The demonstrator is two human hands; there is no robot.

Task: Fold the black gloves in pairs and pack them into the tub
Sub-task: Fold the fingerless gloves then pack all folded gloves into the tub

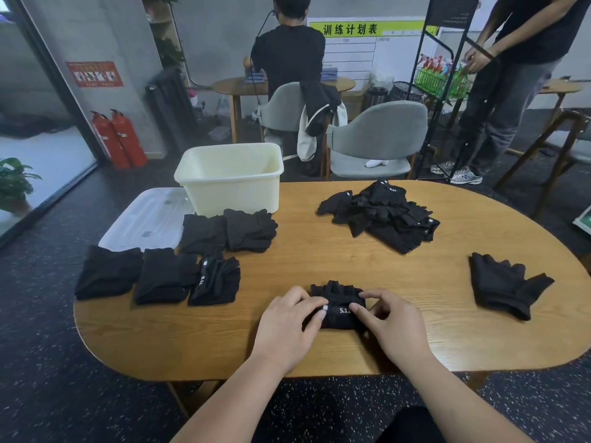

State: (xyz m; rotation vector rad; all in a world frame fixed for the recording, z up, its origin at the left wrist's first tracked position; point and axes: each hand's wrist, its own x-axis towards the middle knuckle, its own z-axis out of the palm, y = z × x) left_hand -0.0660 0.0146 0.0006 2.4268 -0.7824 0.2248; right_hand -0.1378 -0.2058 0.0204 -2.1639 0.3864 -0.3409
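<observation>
While both hands work near the near edge of the table (319, 356), mid-width, bare wood runs between them and the loose glove pile (383, 212) at far right. The same bare strip runs up the middle toward the tub (230, 183).

Left hand (287, 318): fingers curled over the left end of the folded glove pair (339, 311), gripping it. Right hand (393, 327): thumb and forefinger pinch its right end. The pair lies flat on the wood, white "5.11" print facing up.

The tub stands at the far left edge, well apart from the hands. Cream plastic, rectangular, rounded rim, open top. The clear plastic lid (147, 219) lies flat just beside it on the left, reaching the table's edge.

Table: oval, light wood grain. Gloves: black knit, matte, soft.

Count:
- five folded bundles (163, 276) on the left, two rows, touching each other
- one loose pile, number in it unreadable
- one flat glove (505, 282) alone near the right edge, fingers spread
- one tub, one lid
</observation>
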